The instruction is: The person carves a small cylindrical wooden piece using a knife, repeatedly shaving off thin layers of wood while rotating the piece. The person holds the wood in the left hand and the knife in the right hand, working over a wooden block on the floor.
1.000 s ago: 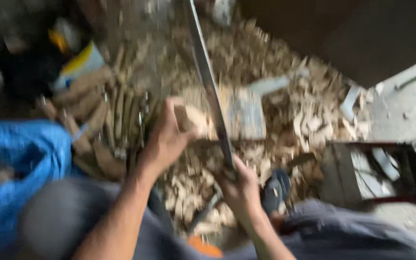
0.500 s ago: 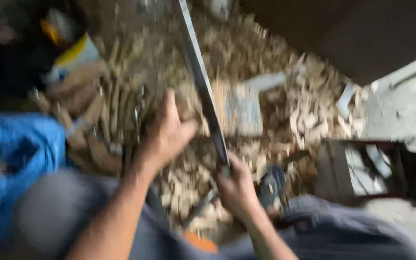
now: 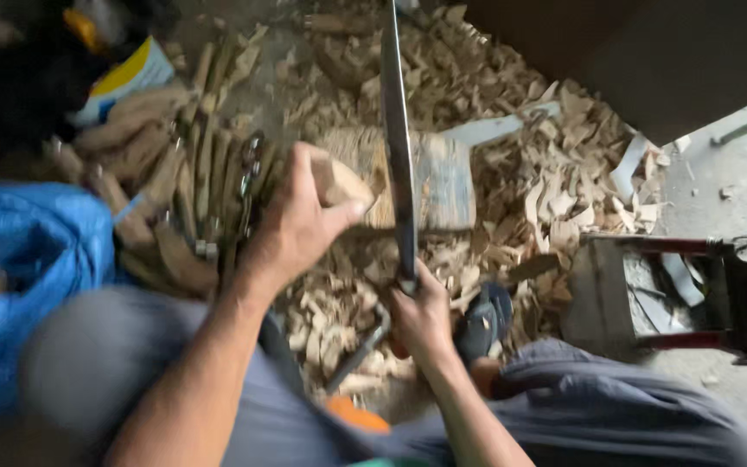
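My left hand (image 3: 294, 227) grips a short piece of pale wood (image 3: 339, 182) and holds it over a wooden chopping block (image 3: 438, 177). My right hand (image 3: 421, 316) is closed around the handle of a long straight blade (image 3: 398, 130). The blade points away from me, upward across the block, just right of the wood piece. Its edge is close beside the wood; contact between them cannot be told. Wood chips (image 3: 512, 199) cover the ground around the block.
A row of carved wooden sticks (image 3: 183, 177) lies to the left of the block. A blue sack (image 3: 19, 268) is at the far left. A metal frame with red bars (image 3: 693, 290) stands at right. My knees in grey trousers fill the bottom.
The blade has swung from a slanted line to nearly upright in view. My left hand has kept its grip on the wood piece and stays over the block.
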